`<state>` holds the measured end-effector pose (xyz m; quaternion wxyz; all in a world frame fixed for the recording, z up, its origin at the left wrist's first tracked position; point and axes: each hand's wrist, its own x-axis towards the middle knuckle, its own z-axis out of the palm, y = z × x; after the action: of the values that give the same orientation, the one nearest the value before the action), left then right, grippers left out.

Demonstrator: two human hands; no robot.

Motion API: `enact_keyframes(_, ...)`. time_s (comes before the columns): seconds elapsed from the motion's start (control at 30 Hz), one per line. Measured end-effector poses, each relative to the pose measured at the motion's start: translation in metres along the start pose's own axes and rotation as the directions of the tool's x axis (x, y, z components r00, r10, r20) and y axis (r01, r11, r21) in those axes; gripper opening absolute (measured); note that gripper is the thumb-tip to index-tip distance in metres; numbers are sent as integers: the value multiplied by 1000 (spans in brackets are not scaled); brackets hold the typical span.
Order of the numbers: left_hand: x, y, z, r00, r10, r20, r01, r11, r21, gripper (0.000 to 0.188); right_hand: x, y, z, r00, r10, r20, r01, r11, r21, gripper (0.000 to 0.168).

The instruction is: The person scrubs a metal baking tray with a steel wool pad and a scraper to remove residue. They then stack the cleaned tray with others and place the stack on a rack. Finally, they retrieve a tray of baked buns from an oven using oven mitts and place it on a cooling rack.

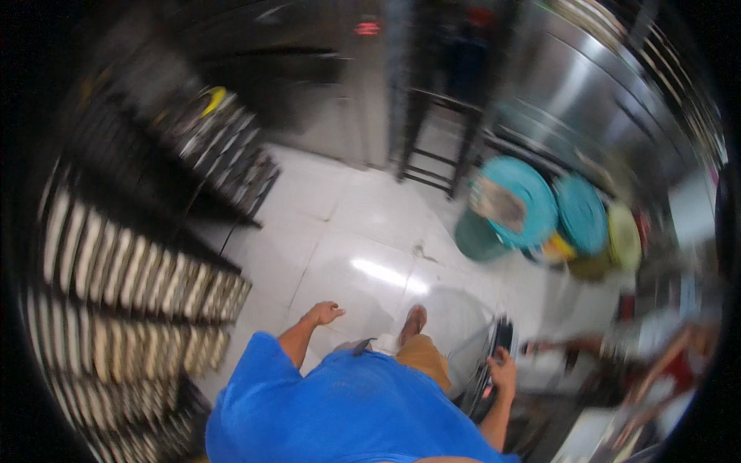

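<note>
My left hand [327, 313] hangs in front of me over the tiled floor, fingers loosely apart and holding nothing. On the other side, my right hand [502, 370] is low beside my body, with its fingers curled over a dark, flat metal tray [505, 333]. The tray appears to stand on edge; its lower part is blurred, and I cannot tell whether it is one tray or several. One sandalled foot [413, 321] shows on the floor ahead of me.
A rack [139, 272] with rows of pale dough pieces stands left. Ahead are a steel cabinet [365, 110] and a dark stool frame [428, 156]. Right are turquoise-lidded buckets [521, 173]. Another person's arm [579, 345] reaches in from the right. White tiles [359, 231] lie between.
</note>
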<state>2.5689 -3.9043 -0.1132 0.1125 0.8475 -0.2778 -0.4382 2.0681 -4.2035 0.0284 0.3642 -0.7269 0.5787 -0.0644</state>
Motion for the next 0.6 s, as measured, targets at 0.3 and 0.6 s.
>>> enact_keyframes(0.3, -3, 37, -78, 930, -298, -214, 184, 884, -429, 71, 268, -186, -51, 932, -340, 123, 352, 931, -94, 53)
enact_keyframes(0.6, 91, -2, -115, 955, -296, 14, 284, 902, -325, 71, 371, -249, 44, 890, -379, 252, 369, 925, 90, 41)
